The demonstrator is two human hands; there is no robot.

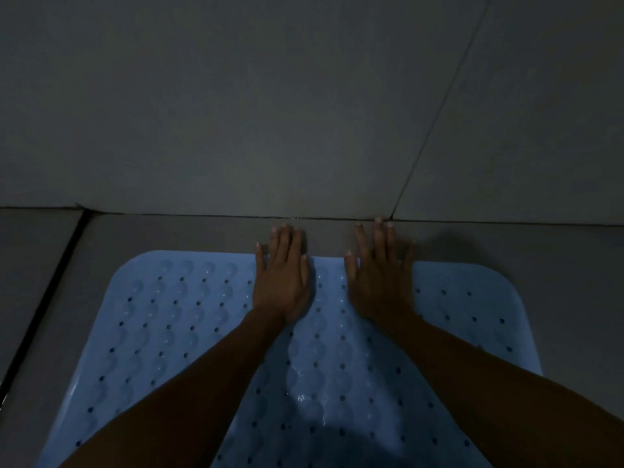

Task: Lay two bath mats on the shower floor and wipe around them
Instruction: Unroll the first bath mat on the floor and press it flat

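A light blue rubber bath mat with rows of small holes and raised bumps lies flat on the grey tiled shower floor. My left hand rests palm down on the mat's far edge, fingers straight and reaching onto the tile beyond it. My right hand lies flat beside it in the same way, its fingertips close to the foot of the wall. Both forearms cross the mat from the bottom of the view. Only one mat is in view, and no cloth.
A grey tiled wall rises just past the mat, with a dark grout line running up it at the right. A dark groove runs along the floor to the left of the mat. The light is dim.
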